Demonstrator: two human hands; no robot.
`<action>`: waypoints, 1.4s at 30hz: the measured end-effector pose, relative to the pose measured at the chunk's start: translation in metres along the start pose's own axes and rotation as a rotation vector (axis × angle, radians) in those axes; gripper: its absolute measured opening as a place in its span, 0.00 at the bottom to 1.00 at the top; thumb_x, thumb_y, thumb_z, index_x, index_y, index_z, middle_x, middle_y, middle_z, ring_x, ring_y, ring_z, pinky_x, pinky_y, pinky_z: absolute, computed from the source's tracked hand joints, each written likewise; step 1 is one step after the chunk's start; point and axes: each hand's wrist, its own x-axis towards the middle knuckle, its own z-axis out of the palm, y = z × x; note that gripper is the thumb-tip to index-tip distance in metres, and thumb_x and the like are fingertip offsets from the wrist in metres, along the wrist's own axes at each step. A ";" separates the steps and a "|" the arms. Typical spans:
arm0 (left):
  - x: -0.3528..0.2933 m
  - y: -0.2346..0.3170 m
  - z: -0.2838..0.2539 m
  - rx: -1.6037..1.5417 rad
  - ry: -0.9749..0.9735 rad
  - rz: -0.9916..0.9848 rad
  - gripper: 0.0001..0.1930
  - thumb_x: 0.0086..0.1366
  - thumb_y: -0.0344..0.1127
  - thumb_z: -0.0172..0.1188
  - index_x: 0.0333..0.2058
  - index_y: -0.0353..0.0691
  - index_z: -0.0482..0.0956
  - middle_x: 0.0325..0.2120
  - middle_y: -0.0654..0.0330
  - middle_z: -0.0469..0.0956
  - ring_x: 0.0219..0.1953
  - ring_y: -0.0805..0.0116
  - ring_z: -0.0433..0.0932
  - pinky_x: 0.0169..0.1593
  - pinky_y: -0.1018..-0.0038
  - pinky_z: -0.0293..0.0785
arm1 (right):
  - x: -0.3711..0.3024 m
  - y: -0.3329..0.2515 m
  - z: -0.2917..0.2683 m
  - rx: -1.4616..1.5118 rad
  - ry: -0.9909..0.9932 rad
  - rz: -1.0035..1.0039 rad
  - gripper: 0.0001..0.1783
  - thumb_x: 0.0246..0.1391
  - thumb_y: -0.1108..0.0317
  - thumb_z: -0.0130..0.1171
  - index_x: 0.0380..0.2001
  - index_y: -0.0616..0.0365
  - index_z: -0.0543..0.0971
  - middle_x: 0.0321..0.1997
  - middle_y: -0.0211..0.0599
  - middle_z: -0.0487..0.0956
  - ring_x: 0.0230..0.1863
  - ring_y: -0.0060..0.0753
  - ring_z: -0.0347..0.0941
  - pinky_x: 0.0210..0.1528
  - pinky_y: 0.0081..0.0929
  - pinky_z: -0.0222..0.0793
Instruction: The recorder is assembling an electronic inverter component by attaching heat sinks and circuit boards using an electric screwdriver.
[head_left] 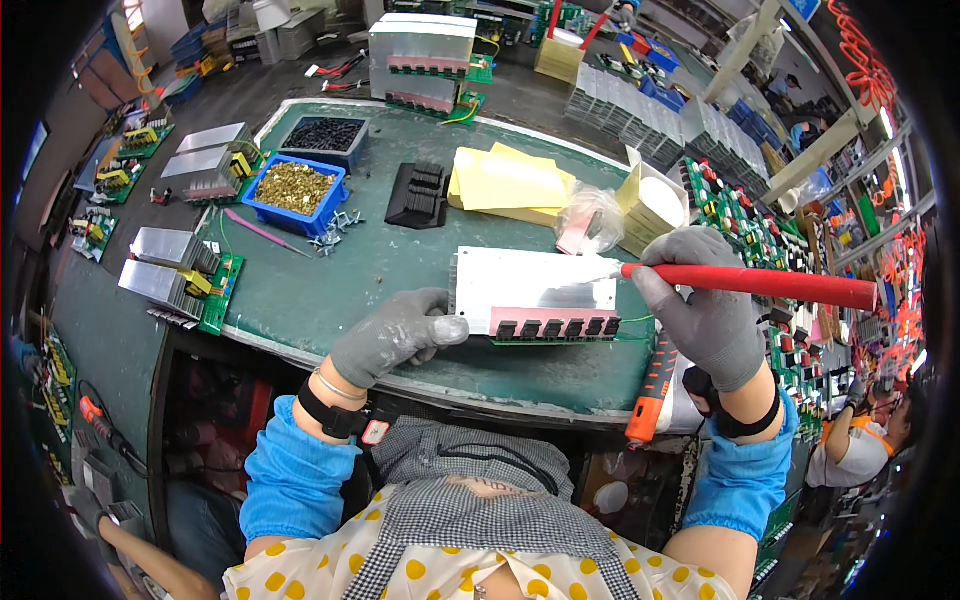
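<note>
A silver aluminium heat sink [530, 272] stands on the green mat in front of me. Along its lower face run a pink strip [590, 314] and a row of black components [553, 329], with the edge of a green circuit board beneath. My gloved left hand [405, 330] grips its left end, thumb pressed on the lower corner. In my gloved right hand [705, 315] is a thick red-handled brush [760, 281], held nearly level. Its whitish tip touches or hovers over the heat sink's right end; I cannot tell which.
Blue bins hold brass-coloured screws [293, 188] and black parts [325, 135]. Black clips [418, 195], yellow sheets [505, 180] and a plastic bag [592, 218] lie behind the heat sink. An orange power screwdriver [653, 390] lies by my right wrist. Finished-looking boards [180, 277] stand left.
</note>
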 end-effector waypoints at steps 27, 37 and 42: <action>0.000 0.002 0.002 0.041 0.022 -0.026 0.40 0.51 0.58 0.67 0.49 0.23 0.74 0.21 0.60 0.73 0.18 0.76 0.67 0.22 0.78 0.64 | -0.002 -0.005 0.001 0.196 0.009 0.018 0.06 0.48 0.70 0.66 0.28 0.58 0.79 0.28 0.37 0.78 0.35 0.42 0.74 0.43 0.35 0.68; 0.000 0.002 0.000 0.041 -0.008 0.011 0.41 0.51 0.60 0.66 0.48 0.22 0.75 0.20 0.61 0.71 0.18 0.76 0.66 0.22 0.78 0.63 | -0.024 0.015 -0.010 0.095 0.044 0.185 0.05 0.49 0.71 0.63 0.27 0.59 0.78 0.28 0.36 0.78 0.32 0.37 0.73 0.43 0.30 0.68; -0.001 0.005 0.004 0.017 -0.045 0.070 0.40 0.50 0.50 0.71 0.53 0.22 0.71 0.32 0.56 0.79 0.30 0.74 0.75 0.34 0.77 0.73 | -0.034 0.018 -0.033 0.470 0.210 0.307 0.06 0.51 0.72 0.62 0.32 0.61 0.77 0.35 0.34 0.77 0.37 0.27 0.72 0.46 0.24 0.67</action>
